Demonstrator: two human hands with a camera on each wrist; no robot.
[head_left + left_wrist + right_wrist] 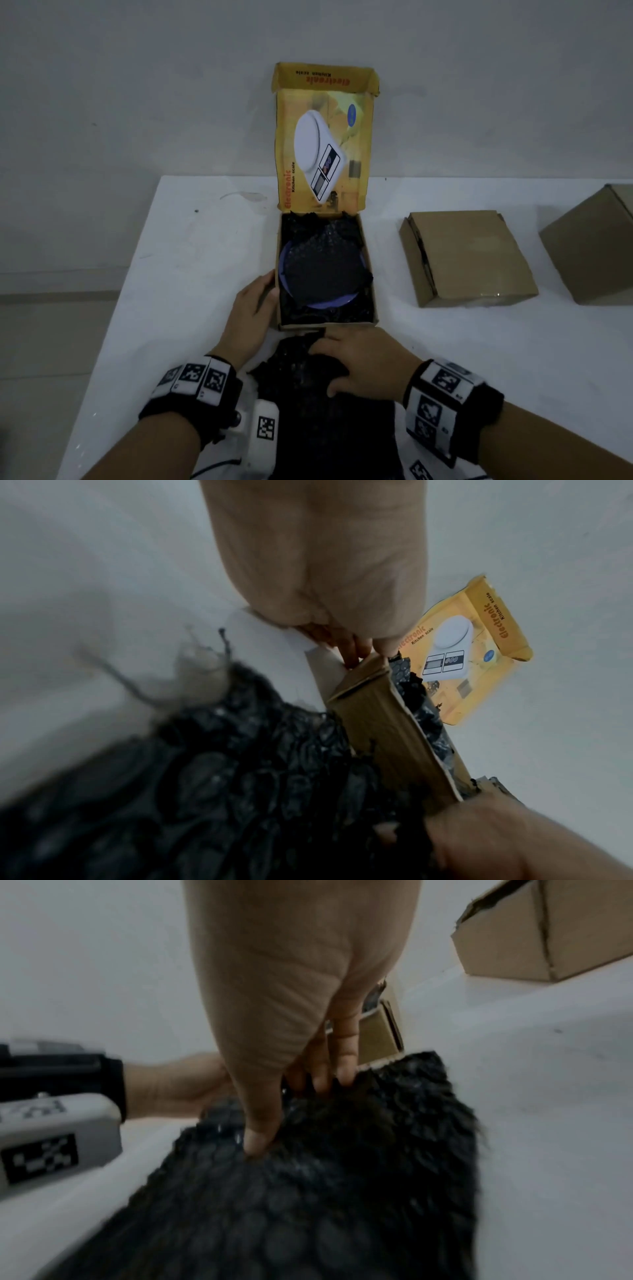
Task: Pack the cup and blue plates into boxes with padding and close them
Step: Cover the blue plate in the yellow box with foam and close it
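Right hand [359,366] pressing down on a black bubble-wrap padding sheet [329,421] spread on the white table [178,274], thumb and fingers bunching its far edge, so gripping the wrap rather than lying flat on it. Left hand [253,308] resting against the left wall of the open yellow cardboard kitchen-scale box [371,274], fingers extended along the outside and thumb hooking over the rim. Lying inside that box, just beyond both hands, a round blue plate [330,301], showing only as a thin rim, its face being covered by a dark disc of bubble wrap and more wrap lining the box beneath. Impossible to say whether more than one plate is sitting there. Printed lid [323,144] standing upright at the back. Near end of the padding sheet running out of the head view at the bottom; both wrist views blurring heavily. Sitting well apart to the right, a closed plain brown cardboard box [469,257], and beyond it a second brown cardboard box [592,246] being cut off by the frame edge.
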